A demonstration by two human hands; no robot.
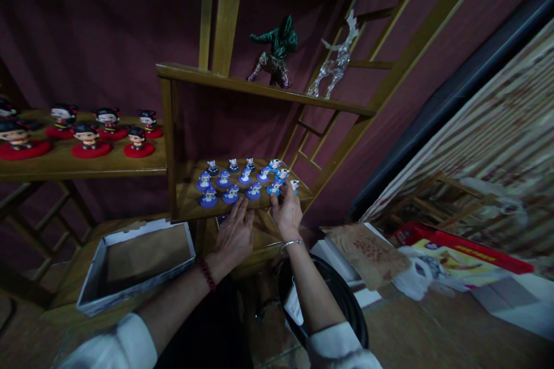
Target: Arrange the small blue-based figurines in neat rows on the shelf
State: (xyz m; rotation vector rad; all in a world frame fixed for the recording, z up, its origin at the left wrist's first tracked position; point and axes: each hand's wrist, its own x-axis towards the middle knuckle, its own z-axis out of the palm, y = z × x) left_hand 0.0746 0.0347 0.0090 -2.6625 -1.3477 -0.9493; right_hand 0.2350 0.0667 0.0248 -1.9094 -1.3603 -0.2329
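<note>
Rows of small figurines stand on a wooden shelf (pixel 193 203), several on purple bases and others on blue bases. My right hand (pixel 286 216) reaches in at the right end of the front row. Its thumb and fingers close around a blue-based figurine (pixel 273 188), whose right side they partly cover. Just beyond the fingers is another small figurine (pixel 294 185). My left hand (pixel 236 232) lies at the shelf's front edge with fingers stretched out and nothing in it. Its fingertips are just below a purple-based figurine (pixel 231 194).
Figurines on red bases (pixel 92 149) occupy the left shelf. Above stand a hooded crouching figure (pixel 277 52) and a clear deer (pixel 334 66). An open box (pixel 137 262) sits lower left. Below my right arm is a black bin (pixel 346 305). Packaging (pixel 459 259) lies at right.
</note>
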